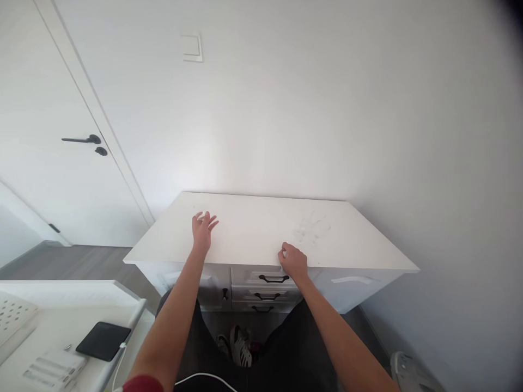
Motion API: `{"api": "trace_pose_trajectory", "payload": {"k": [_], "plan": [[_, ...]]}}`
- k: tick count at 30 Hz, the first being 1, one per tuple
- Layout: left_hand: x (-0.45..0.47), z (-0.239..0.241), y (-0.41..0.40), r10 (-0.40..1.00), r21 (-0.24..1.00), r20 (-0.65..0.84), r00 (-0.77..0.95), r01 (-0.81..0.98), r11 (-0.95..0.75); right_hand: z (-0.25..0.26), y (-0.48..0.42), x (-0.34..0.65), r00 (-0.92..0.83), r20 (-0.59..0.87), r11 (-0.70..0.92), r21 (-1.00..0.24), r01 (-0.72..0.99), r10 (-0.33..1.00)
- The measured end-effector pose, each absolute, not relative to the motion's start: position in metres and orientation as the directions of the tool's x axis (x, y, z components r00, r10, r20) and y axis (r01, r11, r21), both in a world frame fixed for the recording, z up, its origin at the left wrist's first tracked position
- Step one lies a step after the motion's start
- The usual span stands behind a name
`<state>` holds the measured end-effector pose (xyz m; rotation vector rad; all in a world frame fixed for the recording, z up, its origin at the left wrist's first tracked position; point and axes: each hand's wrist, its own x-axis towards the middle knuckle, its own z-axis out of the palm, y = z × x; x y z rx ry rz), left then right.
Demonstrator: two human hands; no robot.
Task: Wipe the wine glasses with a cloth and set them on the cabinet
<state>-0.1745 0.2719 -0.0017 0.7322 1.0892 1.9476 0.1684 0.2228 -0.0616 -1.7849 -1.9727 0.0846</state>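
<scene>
White cabinet and two bare hands, as I view them through the head camera. The cabinet stands with its rear edge at a pale wall, directly in front of the wearer; its broad, smooth top is matt white and tapers away from me. Right of centre the top bears faint grey patches; I cannot tell whether these are smears or thin translucent pieces. The front carries white panelled drawers with black curved handles, and to their left a door with a black knob.

The left hand is over the left part of the top, fingers spread wide; I cannot tell whether it touches the surface. The right hand is at the front edge, above the top drawer, fingers curled in narrowly. A pale spot shows beside its thumb, too small for me to identify as a held object.

Surroundings: at upper left, a white door with a dark lever handle and, on the wall, a square switch; at lower left, a black tablet with a white cable at its edge.
</scene>
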Motion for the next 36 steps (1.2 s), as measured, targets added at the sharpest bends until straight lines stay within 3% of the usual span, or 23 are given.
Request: {"api": "trace_pose_trajectory", "payload": {"k": [6,12,15,20,22,25,27,29,32,36], "plan": [[-0.105,-0.005,0.157,0.944,0.825,-0.031,-0.330,-0.541,-0.162,-0.059,0.220,0.167,-0.009,0.302,0.147,-0.436,0.888,0.953],[-0.042,-0.007,0.061,0.963,0.847,-0.115,-0.244,-0.531,-0.034,-0.047,0.205,0.155,0.126,0.283,0.088,-0.636,0.767,0.951],[-0.034,-0.016,0.038,0.944,0.897,-0.102,-0.313,-0.440,-0.049,-0.044,0.175,0.135,0.178,0.213,0.061,-0.787,0.614,0.961],[-0.043,-0.033,0.031,0.943,0.941,-0.107,-0.314,-0.338,-0.005,-0.037,0.089,0.092,0.061,0.108,0.085,-0.950,0.299,0.992],[-0.046,-0.036,0.032,0.948,0.964,-0.086,-0.305,-0.266,0.002,-0.027,0.061,0.083,0.027,0.069,0.069,-0.997,0.018,0.997],[-0.048,-0.038,0.031,0.944,0.980,-0.050,-0.327,-0.199,-0.017,-0.009,0.038,0.083,-0.083,-0.005,-0.037,-0.921,-0.389,0.997],[-0.049,-0.038,0.029,0.951,0.974,-0.058,-0.305,-0.225,-0.012,-0.001,0.031,0.088,-0.136,-0.042,-0.105,-0.863,-0.495,0.990],[-0.049,-0.037,0.027,0.958,0.980,-0.044,-0.285,-0.201,-0.015,0.002,0.027,0.093,-0.144,-0.084,-0.150,-0.824,-0.546,0.986],[-0.051,-0.034,0.024,0.963,0.998,0.058,-0.262,-0.019,-0.065,-0.003,0.021,0.098,-0.152,-0.125,-0.191,-0.791,-0.581,0.980],[-0.054,-0.027,0.027,0.976,0.983,0.130,-0.173,0.149,-0.105,-0.020,0.019,0.108,-0.130,-0.126,-0.169,-0.895,-0.413,0.983]]}}
